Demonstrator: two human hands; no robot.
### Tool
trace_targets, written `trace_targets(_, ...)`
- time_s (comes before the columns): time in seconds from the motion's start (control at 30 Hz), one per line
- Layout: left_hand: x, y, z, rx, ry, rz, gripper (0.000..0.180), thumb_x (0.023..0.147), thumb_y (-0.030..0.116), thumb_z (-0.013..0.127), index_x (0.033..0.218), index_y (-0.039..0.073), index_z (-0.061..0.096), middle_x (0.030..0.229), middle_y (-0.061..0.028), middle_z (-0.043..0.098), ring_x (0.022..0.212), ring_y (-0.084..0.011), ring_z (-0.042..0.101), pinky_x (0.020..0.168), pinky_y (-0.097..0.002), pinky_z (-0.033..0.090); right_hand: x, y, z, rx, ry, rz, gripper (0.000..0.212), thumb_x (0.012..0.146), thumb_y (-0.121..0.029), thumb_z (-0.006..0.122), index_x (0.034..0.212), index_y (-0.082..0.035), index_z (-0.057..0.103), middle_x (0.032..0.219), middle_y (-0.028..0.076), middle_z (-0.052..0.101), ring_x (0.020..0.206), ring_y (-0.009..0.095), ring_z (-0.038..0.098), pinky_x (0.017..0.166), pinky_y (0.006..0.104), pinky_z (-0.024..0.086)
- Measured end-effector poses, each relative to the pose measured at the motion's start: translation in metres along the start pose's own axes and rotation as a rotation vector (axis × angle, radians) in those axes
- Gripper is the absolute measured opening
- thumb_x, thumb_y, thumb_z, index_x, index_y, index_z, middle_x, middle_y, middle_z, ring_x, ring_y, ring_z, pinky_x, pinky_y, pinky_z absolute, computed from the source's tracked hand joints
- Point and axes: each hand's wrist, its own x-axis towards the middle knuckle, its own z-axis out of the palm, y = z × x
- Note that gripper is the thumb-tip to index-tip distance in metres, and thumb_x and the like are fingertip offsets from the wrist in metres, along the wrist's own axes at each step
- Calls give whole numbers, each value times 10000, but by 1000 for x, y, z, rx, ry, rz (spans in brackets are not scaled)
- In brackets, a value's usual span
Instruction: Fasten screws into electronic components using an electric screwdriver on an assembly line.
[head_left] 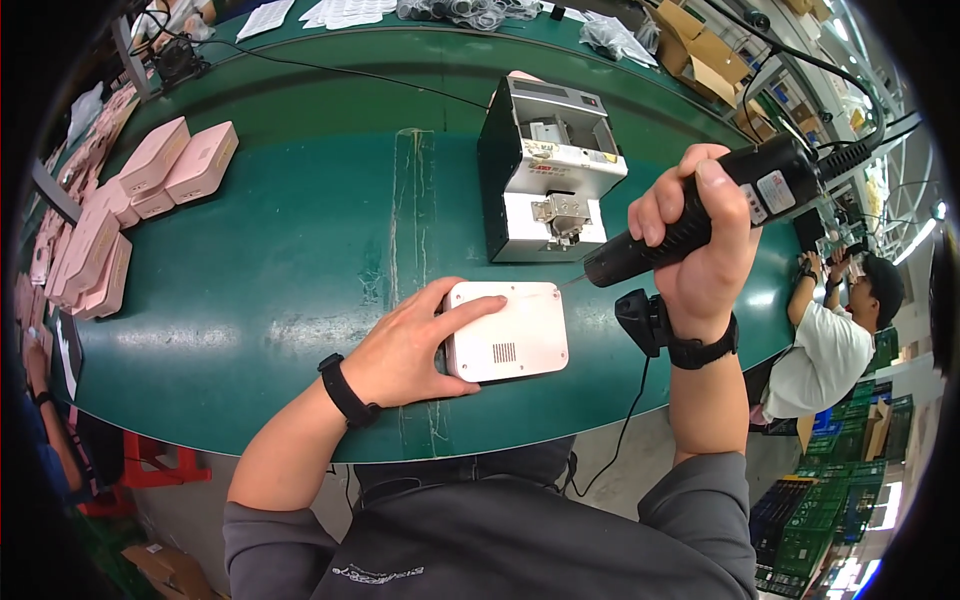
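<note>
A pale pink, rounded plastic case [525,325] lies on the green worktable, with screw holes at its corners and a small slotted vent. My left hand [425,345] grips its left side, thumb at the near edge and fingers over the far edge and top. My right hand [700,225] is wrapped round a black electric screwdriver [640,258], held tilted with its cable running off to the upper right. The thin bit reaches to the case's far right corner; whether it sits in the screw there I cannot tell.
Beyond the case stands a black and white screw feeder machine [553,170]. Several pink cases [90,250] are stacked at the left. The green table [270,270] has a strip of worn tape. Cardboard boxes [705,50] lie at the back right. Another person [835,335] sits at the right.
</note>
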Motion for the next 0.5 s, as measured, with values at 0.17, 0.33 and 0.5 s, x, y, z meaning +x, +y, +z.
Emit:
trace_targets(0.17,0,2,-1,-11,-12,-13,901,613,195,885,1418,253,485,1304,-160,470,1128,-355,549,960,-412,490,-7,3,-3,-46,12,20,228,920,-269,540,933,-43,514,646,54,497,498,150,482,531,328,441)
trace_targets(0.33,1,2,0,-7,-7,-10,884,617,193,882,1410,221,494,1297,-159,475,1134,-353,545,953,-407,491,-10,14,-3,-48,32,26,223,915,-268,544,911,-49,503,641,52,494,491,148,472,525,327,435)
trace_targets(0.5,0,3,-1,19,-3,-26,880,621,193,877,1412,210,493,1294,-163,475,1133,-352,544,951,-404,489,-12,27,-7,-22,46,45,218,914,-265,547,888,-57,489,640,52,490,488,146,462,522,326,428)
